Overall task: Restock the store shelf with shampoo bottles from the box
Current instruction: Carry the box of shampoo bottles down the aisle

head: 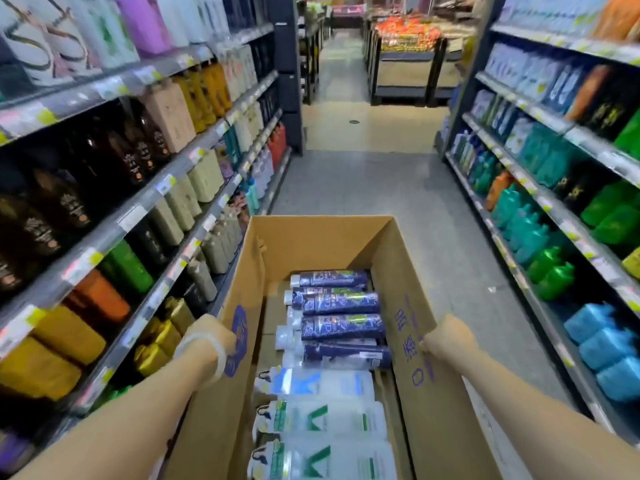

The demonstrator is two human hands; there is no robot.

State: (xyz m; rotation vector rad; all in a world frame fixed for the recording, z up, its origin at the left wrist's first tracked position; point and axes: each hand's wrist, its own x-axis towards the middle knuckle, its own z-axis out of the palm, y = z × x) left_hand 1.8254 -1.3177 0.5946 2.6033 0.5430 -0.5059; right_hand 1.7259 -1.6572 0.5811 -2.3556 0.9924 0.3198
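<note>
Two hands grip the box [419,348] I am looking down into: my left hand [211,336] is curled over the top edge of its left wall, a pale bracelet [207,358] at the wrist, and my right hand [446,336] clasps the top edge of the right wall. Between them, down inside and below both hands, lie the bottles on their sides, caps to the left. Nearest me are three white bottles [325,417] with green and blue marks. Just beyond them, level with my hands, sits a stack of dark blue bottles [341,327] with white caps, touching one another. The far part of the box floor shows bare cardboard. On my left a shelf [145,199] runs alongside the box, packed with brown, yellow, orange and green bottles. On my right, well apart across the grey floor [381,188], a second shelf [540,199] holds teal, green and blue bottles. Farther off, the aisle opens onto blurred displays.
</note>
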